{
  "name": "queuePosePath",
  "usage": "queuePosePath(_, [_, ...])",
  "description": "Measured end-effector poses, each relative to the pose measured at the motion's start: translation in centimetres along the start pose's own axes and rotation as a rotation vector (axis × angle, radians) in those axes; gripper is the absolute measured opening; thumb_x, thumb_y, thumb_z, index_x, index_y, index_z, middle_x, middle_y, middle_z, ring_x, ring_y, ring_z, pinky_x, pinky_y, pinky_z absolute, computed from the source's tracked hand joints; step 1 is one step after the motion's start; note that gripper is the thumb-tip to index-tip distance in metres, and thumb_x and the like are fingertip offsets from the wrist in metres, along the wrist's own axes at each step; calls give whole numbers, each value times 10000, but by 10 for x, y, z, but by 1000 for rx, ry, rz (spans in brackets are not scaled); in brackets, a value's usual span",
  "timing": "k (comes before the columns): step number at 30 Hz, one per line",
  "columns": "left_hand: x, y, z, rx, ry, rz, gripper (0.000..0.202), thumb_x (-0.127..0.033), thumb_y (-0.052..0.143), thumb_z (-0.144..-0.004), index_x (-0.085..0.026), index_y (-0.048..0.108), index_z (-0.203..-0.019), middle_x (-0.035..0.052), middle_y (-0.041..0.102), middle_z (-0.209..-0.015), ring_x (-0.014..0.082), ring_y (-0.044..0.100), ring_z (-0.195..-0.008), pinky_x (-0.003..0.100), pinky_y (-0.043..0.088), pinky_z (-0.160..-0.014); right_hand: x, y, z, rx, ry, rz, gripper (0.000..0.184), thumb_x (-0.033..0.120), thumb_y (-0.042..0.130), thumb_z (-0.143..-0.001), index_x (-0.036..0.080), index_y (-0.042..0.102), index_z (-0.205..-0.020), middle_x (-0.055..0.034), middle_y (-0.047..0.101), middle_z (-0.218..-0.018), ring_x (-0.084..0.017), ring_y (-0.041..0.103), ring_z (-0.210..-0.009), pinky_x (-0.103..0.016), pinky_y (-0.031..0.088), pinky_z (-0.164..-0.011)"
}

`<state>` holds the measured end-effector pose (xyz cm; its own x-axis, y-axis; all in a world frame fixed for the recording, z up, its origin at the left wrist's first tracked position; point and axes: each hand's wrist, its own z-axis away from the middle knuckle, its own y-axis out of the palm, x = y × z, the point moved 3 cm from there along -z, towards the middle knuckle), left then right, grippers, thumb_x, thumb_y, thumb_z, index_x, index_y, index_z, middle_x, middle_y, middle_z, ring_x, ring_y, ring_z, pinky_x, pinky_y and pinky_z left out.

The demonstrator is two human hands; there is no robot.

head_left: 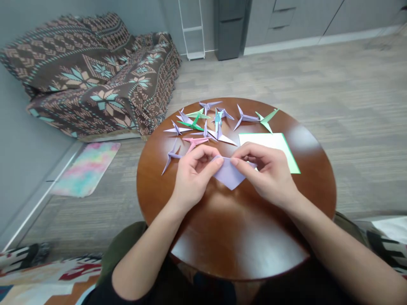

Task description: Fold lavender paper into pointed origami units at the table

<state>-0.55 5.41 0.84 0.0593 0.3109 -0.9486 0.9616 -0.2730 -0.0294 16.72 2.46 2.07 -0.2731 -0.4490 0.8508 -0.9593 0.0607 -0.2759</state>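
A partly folded lilac paper (229,176) lies on the round brown table (235,237), its point toward me. My left hand (193,176) pinches its left top edge with fingers curled. My right hand (269,171) pinches the right top edge the same way. Just beyond my right hand lies a flat stack of paper sheets (270,142), white on top with a green edge. Several finished folded paper cranes (206,123) in lilac, green, pink and teal are scattered across the far part of the table.
A sofa under a patterned brown blanket (92,72) stands at the left wall. A pastel mat (85,167) lies on the floor beside the table. Grey cabinets (286,21) and a white rack (192,29) line the far wall.
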Motion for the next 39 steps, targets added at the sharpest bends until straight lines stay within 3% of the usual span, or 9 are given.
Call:
queuePosePath(3, [-1,0,0,16,18,-32,144,-293,746,-897,-184,664,-850,-2,619,-791,117,558,-685,229,459,-626,0,-1,-1,-15,-26,18,112,127,676,-909,182,690,-811,-6,698,-771,-141,610,-690,-275,455,-632])
queuePosePath(9, [-11,-1,2,62,203,-313,90,-182,717,-896,-173,677,-815,5,672,-788,130,614,-736,256,490,-709,4,2,-1,92,-279,203,124,92,634,-934,174,687,-858,-49,723,-818,-169,640,-739,-300,474,-675])
queuePosePath(16, [-13,-5,-1,119,288,-478,73,-118,677,-876,-176,693,-836,12,728,-803,146,653,-748,290,520,-772,2,2,-1,95,-296,303,101,115,634,-960,180,656,-885,-50,708,-831,-187,626,-757,-326,455,-701])
queuePosePath(23, [-15,-3,-1,155,367,-544,114,-99,666,-839,-180,637,-764,-4,683,-751,135,624,-712,277,493,-731,2,4,1,124,-306,314,103,119,616,-956,190,621,-881,-45,689,-833,-201,621,-783,-344,440,-720])
queuePosePath(28, [-15,-12,-4,110,337,-547,108,-118,667,-823,-182,641,-740,6,680,-738,148,611,-707,300,492,-761,2,-2,-1,69,-240,276,106,125,621,-935,203,612,-863,-42,681,-825,-190,593,-736,-330,445,-682])
queuePosePath(33, [-12,-25,-7,-47,235,-415,81,-209,636,-867,-184,651,-792,36,676,-783,173,611,-741,304,491,-727,5,-6,-2,-51,-197,247,121,165,636,-939,222,609,-836,-27,672,-791,-184,600,-712,-323,456,-656])
queuePosePath(36, [-11,-18,-6,49,212,-414,102,-282,686,-895,-184,703,-913,54,731,-884,184,639,-802,311,503,-764,6,-5,-2,-61,-195,214,113,180,644,-942,223,629,-839,-24,695,-796,-182,618,-715,-324,467,-659])
queuePosePath(39, [-12,-9,-4,112,248,-478,126,-283,691,-929,-191,712,-845,39,745,-822,175,644,-764,325,502,-800,6,-2,-2,6,-203,195,116,151,639,-924,218,646,-830,-27,721,-801,-180,640,-716,-325,480,-669])
